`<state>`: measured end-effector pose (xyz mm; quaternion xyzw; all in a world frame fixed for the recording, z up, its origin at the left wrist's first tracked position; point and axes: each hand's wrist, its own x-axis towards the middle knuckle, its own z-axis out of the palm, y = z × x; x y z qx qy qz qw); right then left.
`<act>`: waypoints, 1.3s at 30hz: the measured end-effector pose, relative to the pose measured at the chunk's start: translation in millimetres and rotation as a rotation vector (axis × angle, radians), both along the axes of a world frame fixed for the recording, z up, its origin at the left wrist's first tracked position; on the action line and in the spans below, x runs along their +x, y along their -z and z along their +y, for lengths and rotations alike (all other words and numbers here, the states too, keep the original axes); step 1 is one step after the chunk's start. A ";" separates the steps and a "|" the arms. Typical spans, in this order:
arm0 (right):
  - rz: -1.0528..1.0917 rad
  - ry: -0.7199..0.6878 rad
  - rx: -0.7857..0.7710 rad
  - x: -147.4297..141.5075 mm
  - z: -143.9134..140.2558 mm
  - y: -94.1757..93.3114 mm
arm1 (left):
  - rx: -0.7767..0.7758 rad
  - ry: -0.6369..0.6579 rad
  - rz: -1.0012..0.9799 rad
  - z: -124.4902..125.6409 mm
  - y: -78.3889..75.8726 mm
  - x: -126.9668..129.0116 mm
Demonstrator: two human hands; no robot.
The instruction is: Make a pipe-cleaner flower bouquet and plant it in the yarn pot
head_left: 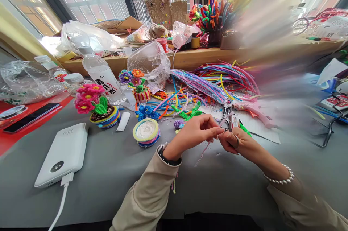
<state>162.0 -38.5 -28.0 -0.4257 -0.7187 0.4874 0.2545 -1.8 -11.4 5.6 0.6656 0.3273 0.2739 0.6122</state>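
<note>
My left hand pinches the top of a thin pale pink pipe cleaner that hangs down toward the grey table. My right hand meets it fingertip to fingertip and grips small metal scissors with a white label, a ring on one finger. Both hands hover just above the table, in front of a heap of loose coloured pipe cleaners. The right part of the view is blurred.
A white power bank with its cable lies at the left. Pipe-cleaner flower pots, a coiled round base, a water bottle and plastic bags stand behind. A phone rests on a red mat. A wooden sill carries more craft pieces.
</note>
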 end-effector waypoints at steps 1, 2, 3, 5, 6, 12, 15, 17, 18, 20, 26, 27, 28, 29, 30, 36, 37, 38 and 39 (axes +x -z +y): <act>0.004 -0.009 0.005 0.7 -0.2 -0.4 | 0.008 -0.025 0.000 -0.1 -0.6 0.2; 0.005 -0.023 0.008 1.3 -0.5 -0.5 | 0.016 -0.054 -0.001 0.0 -1.1 0.4; 0.007 -0.037 0.008 1.7 -0.8 -0.5 | 0.025 -0.080 -0.004 0.1 -1.4 0.6; 0.020 -0.075 0.005 1.7 -1.7 0.2 | 0.040 -0.117 -0.031 0.5 -1.6 0.8; 0.032 -0.097 0.003 1.3 -2.2 0.6 | 0.041 -0.120 -0.057 0.6 -1.5 0.8; 0.050 -0.221 -0.087 -7.6 -5.7 1.1 | -0.059 0.098 -0.196 -2.6 -0.3 0.2; 0.032 -0.170 -0.133 -9.9 -5.5 1.3 | -0.080 0.118 -0.189 -4.1 -0.9 0.1; 0.010 -0.147 -0.111 -8.4 -4.4 1.0 | -0.073 0.073 -0.187 -4.2 -1.7 -0.1; 0.010 -0.143 -0.096 -7.0 -3.7 0.6 | -0.070 0.046 -0.193 -4.1 -2.2 -0.2; 0.028 -0.126 -0.077 -4.2 -2.6 -1.2 | -0.070 0.000 -0.215 -3.6 -3.3 -0.8; 0.101 0.109 0.075 -1.8 -1.6 -6.6 | -0.001 -0.136 -0.238 -0.9 -6.5 -3.5; 0.121 0.135 0.117 -1.5 -1.5 -6.7 | 0.031 -0.166 -0.228 -0.7 -7.1 -3.7; 0.137 0.156 0.149 -1.1 -1.4 -6.5 | 0.052 -0.189 -0.213 -0.6 -7.8 -3.7; 0.145 0.167 0.172 -0.6 -1.4 -6.3 | 0.057 -0.204 -0.198 -0.7 -8.6 -3.6; 0.150 0.165 0.183 -0.1 -1.5 -5.9 | 0.046 -0.206 -0.182 -1.1 -9.3 -3.5; 0.118 0.055 0.139 -0.5 -4.1 -4.8 | -0.021 -0.104 -0.155 -3.6 -9.6 -2.2; 0.099 0.050 0.157 -1.0 -4.4 -5.1 | -0.025 -0.085 -0.155 -3.4 -8.5 -2.2; 0.079 0.049 0.178 -1.4 -4.5 -5.6 | -0.028 -0.066 -0.152 -3.0 -7.2 -2.3; 0.061 0.046 0.191 -1.6 -4.5 -6.1 | -0.027 -0.046 -0.147 -2.4 -5.9 -2.4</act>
